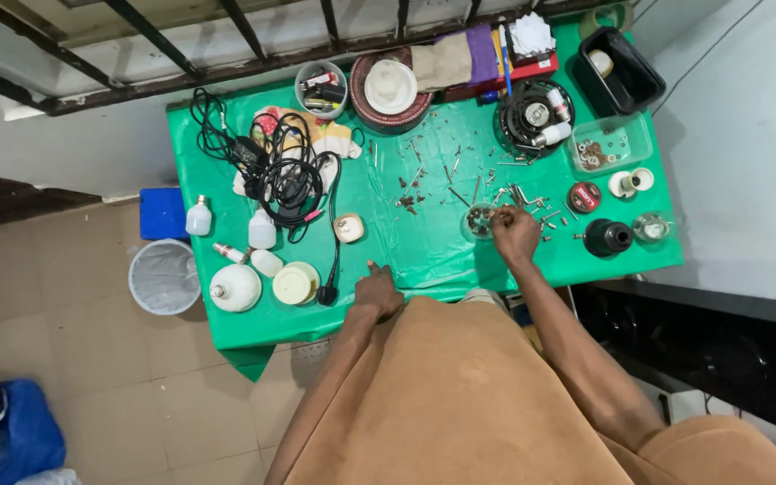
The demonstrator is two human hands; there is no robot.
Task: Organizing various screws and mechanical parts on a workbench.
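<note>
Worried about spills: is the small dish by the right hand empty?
Not empty: the small dish shows dark little pieces inside, with the right hand at its rim.

Green-covered table (pixel 424 256), scattered screws (pixel 424 184), tangled black cables (pixel 285 171), white bulbs (pixel 235 287), black speaker (pixel 532 112)

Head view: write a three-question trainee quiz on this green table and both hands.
1. True or false: the left hand rests flat near the green table's front edge.
2. The right hand is at: A) the tangled black cables B) the small round dish among scattered screws C) the grey waste bin.
3. Which object lies between the cables and the dish?

Key: 1 true; 2 B; 3 the small cream round part.
</note>
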